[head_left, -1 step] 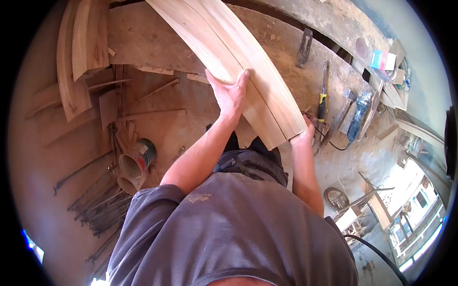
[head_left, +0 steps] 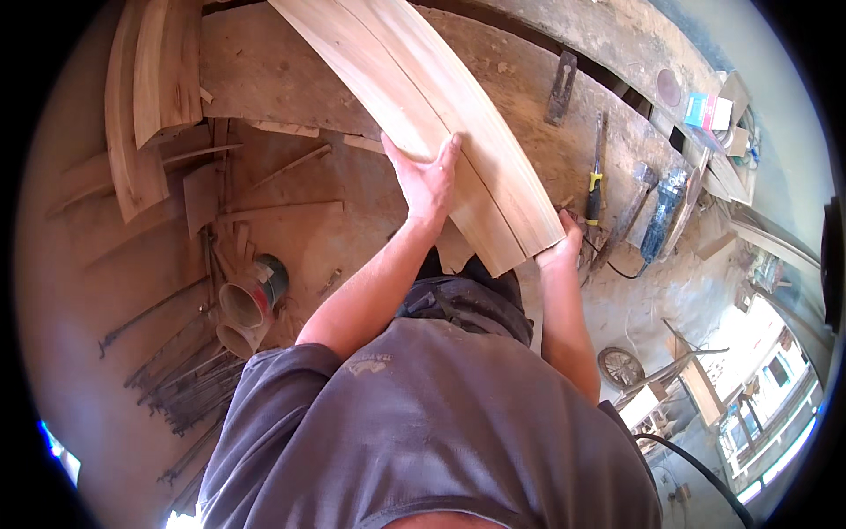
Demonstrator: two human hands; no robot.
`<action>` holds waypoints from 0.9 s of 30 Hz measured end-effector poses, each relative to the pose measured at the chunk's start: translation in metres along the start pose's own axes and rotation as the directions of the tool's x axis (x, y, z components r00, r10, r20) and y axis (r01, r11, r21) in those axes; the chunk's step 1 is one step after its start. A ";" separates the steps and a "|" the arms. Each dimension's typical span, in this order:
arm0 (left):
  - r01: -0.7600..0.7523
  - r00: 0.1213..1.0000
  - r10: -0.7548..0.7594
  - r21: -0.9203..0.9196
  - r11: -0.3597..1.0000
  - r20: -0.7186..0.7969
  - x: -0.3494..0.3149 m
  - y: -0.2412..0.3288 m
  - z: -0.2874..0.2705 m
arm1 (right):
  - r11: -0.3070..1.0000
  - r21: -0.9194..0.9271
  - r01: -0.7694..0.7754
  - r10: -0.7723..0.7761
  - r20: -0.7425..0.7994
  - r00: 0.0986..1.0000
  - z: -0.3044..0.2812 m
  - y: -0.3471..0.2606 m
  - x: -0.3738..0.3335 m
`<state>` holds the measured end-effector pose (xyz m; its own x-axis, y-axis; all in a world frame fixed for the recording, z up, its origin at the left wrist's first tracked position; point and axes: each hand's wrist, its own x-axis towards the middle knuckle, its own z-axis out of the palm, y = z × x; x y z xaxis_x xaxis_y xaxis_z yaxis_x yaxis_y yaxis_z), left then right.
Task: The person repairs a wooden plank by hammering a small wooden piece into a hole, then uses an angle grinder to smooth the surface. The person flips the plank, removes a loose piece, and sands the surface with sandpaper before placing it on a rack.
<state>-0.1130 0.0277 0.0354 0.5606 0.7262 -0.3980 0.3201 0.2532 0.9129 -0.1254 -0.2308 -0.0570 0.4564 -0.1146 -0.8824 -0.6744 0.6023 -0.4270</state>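
Observation:
Two pale wooden boards (head_left: 414, 97) lie side by side with a dark seam between them, slanting across the workbench (head_left: 282, 70). Their near ends stick out over the bench edge toward my waist. My left hand (head_left: 425, 181) grips the left edge of the boards, thumb lying on top and fingers hidden underneath. At the near right corner, my right hand (head_left: 559, 247) is closed around the end and side of the right board. Its fingers are mostly hidden by the wood.
Right on the bench lie a plane iron (head_left: 561, 88), a yellow-black chisel-like tool (head_left: 596, 189), a hammer (head_left: 636, 198) and a blue corded power tool (head_left: 663, 216). More boards (head_left: 167, 79) overhang at left. Below them are buckets (head_left: 247, 300) and metal clamps (head_left: 189, 379).

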 end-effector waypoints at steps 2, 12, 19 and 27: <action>0.024 0.999 -0.023 -0.039 0.999 0.030 -0.015 -0.027 0.002 | 0.997 -0.041 -0.061 0.058 -0.059 0.997 0.003 -0.008 0.007; 0.209 0.978 -0.207 -0.133 0.969 0.024 -0.094 -0.061 0.013 | 0.886 -0.445 -0.130 0.182 0.076 0.980 -0.035 -0.063 0.013; 0.203 0.978 -0.208 -0.209 0.957 -0.002 -0.095 -0.065 0.014 | 0.946 -0.322 0.044 0.142 0.531 0.835 0.000 -0.043 -0.039; 0.239 0.970 -0.243 -0.319 0.917 0.028 -0.106 -0.054 0.037 | 0.822 -0.418 0.387 -0.069 0.601 0.797 0.013 -0.060 -0.062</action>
<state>-0.1612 -0.0869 0.0254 0.4874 0.6248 -0.6100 0.1842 0.6092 0.7713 -0.1055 -0.2495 0.0261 0.7588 0.3415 -0.5546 -0.6206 0.1206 -0.7748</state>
